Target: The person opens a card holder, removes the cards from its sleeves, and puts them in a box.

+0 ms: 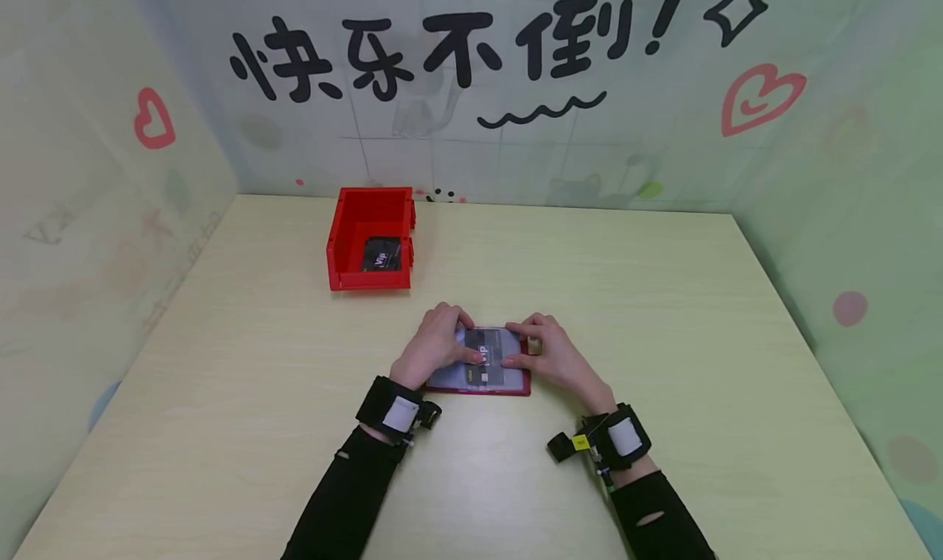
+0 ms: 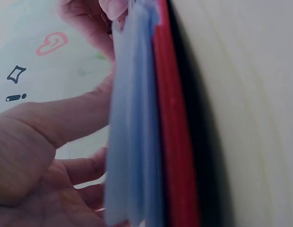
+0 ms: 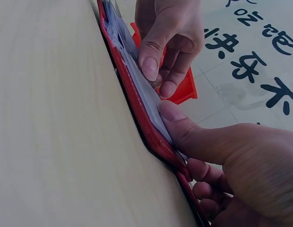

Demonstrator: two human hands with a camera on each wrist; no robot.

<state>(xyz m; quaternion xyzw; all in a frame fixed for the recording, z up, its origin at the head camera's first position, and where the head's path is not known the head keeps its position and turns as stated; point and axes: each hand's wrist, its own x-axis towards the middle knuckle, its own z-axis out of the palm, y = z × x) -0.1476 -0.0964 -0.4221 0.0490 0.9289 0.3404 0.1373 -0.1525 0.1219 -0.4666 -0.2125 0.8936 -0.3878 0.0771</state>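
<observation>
A red card holder [image 1: 526,380] lies on the table with its clear sleeves [image 2: 132,118] uppermost. A dark card marked "VIP" [image 1: 486,373] shows at the middle of the sleeve. My left hand [image 1: 435,345] is at the holder's far edge, its thumb on the card and its fingers bent beside it, pinching it. At the right edge, my right hand [image 3: 236,156] grips the holder, thumb on the sleeve and fingers curled at the red cover. How far the card lies inside the sleeve is hidden.
Behind the holder, to the left, stands a red open bin [image 1: 337,253] with dark VIP cards [image 1: 381,255] in it. The pale tabletop [image 1: 626,298] is bounded by printed walls at the back and both sides.
</observation>
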